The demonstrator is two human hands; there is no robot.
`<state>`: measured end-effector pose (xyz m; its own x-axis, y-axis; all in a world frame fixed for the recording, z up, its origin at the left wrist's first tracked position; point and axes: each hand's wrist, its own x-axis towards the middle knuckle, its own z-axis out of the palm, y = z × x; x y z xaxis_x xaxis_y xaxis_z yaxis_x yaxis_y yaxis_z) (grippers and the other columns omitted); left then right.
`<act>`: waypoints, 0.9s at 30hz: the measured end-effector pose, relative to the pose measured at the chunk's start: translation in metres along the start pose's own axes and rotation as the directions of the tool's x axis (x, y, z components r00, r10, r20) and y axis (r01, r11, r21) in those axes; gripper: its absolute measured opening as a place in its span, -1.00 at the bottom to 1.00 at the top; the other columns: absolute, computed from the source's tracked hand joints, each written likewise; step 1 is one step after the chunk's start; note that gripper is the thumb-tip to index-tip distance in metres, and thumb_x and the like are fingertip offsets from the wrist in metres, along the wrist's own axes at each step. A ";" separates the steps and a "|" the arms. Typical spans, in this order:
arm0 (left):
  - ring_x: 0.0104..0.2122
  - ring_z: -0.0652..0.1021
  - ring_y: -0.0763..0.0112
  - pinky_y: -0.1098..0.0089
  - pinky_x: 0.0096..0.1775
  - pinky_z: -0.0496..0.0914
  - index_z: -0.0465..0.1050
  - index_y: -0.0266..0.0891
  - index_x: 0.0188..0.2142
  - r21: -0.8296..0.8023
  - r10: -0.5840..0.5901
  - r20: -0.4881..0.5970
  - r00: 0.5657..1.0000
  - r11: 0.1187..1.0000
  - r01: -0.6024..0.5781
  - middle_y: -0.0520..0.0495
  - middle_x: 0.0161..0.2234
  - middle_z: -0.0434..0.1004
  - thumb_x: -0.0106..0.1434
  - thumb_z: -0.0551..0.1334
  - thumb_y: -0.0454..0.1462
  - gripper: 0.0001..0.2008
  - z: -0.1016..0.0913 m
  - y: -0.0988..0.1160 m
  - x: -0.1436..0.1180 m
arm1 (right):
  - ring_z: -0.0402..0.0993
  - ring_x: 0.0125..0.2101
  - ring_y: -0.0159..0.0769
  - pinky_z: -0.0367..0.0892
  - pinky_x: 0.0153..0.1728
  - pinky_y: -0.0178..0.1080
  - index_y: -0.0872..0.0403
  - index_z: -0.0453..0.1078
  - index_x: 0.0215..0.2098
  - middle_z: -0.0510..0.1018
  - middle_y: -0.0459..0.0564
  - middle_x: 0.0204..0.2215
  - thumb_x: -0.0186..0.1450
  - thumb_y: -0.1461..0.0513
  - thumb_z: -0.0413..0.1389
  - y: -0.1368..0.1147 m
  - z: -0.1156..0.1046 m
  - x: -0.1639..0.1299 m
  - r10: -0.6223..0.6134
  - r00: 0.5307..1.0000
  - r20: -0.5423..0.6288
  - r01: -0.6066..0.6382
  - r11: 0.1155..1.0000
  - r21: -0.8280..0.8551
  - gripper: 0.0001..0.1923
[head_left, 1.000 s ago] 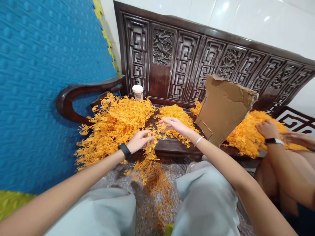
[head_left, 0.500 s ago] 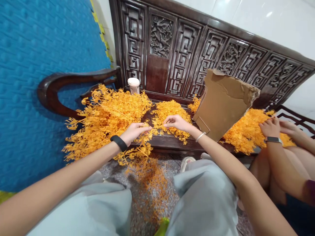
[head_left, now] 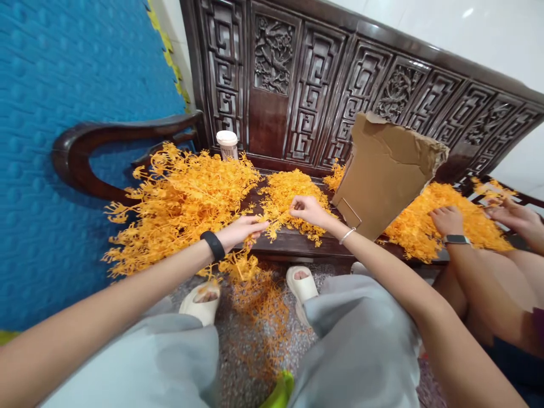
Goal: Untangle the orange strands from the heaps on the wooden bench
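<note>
My left hand (head_left: 242,231), a black band on its wrist, is closed around an orange plastic flower sprig (head_left: 277,220). Fingers of my right hand (head_left: 309,211) pinch the sprig's other end, to the right of the left hand. A big heap of branched orange sprigs (head_left: 191,195) lies left of my hands on the dark wooden bench (head_left: 293,245). Behind and under my right hand is a smaller pile of short orange pieces (head_left: 291,190). More sprigs hang over the bench's front edge below my left hand.
A cardboard sheet (head_left: 382,170) leans on the bench, and a white-lidded jar (head_left: 228,145) stands by the carved backrest (head_left: 267,122). At right, a co-worker's hands (head_left: 447,221) handle another orange pile (head_left: 459,207). Orange scraps (head_left: 270,311) litter the floor between my feet.
My right hand has shifted slightly right, away from my left hand, which has moved a little down and right. The co-worker's hands have separated, one lifting an orange sprig.
</note>
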<state>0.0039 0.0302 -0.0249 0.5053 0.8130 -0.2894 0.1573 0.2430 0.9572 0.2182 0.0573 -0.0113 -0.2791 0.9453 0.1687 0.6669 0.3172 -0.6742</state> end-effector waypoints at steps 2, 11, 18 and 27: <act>-0.75 0.16 0.62 0.49 -0.63 0.12 0.19 -0.22 -0.59 -0.019 0.006 0.012 1.000 1.000 -0.006 0.19 -0.73 0.07 0.02 0.26 -0.14 -0.71 0.004 -0.001 0.000 | 0.23 -0.58 -0.50 0.15 -0.49 -0.39 0.17 0.27 -0.57 0.35 -0.14 -0.62 0.02 0.36 0.09 0.000 0.000 -0.001 0.007 0.999 -0.053 -0.011 0.997 -0.072 -0.94; -0.77 0.19 0.64 0.52 -0.65 0.19 0.15 -0.23 -0.60 -0.158 0.044 -0.037 0.998 0.986 -0.050 0.17 -0.72 0.11 0.15 0.17 -0.23 -0.74 0.016 -0.005 0.010 | 0.30 -0.50 -0.40 0.17 -0.41 -0.35 0.15 0.35 -0.44 0.44 -0.06 -0.52 0.09 0.27 0.04 0.000 0.001 0.008 -0.039 0.978 -0.203 -0.024 0.955 -0.295 -0.90; -0.79 0.14 0.65 0.53 -0.70 0.15 0.15 -0.24 -0.58 -0.201 0.005 -0.063 0.998 0.979 -0.017 0.19 -0.75 0.07 0.16 0.16 -0.27 -0.76 0.012 -0.004 0.006 | 0.32 -0.44 -0.35 0.15 -0.37 -0.32 0.13 0.36 -0.40 0.47 -0.03 -0.46 0.12 0.25 0.02 -0.010 0.005 0.010 -0.039 0.981 -0.191 -0.041 0.915 -0.402 -0.88; -0.78 0.08 0.67 0.57 -0.71 0.12 0.16 -0.26 -0.59 -0.289 0.086 -0.068 0.994 0.952 -0.102 0.20 -0.76 0.00 0.18 0.14 -0.26 -0.75 0.024 0.002 0.014 | 0.36 -0.35 -0.26 0.18 -0.34 -0.28 0.15 0.30 -0.28 0.47 0.07 -0.36 0.23 0.27 -0.09 -0.016 0.008 0.017 0.010 0.973 -0.229 -0.136 0.831 -0.539 -0.83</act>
<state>0.0312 0.0292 -0.0270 0.4577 0.8651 -0.2051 -0.1468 0.3011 0.9422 0.1971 0.0680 -0.0032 -0.1061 0.9407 0.3221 0.9647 0.1759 -0.1961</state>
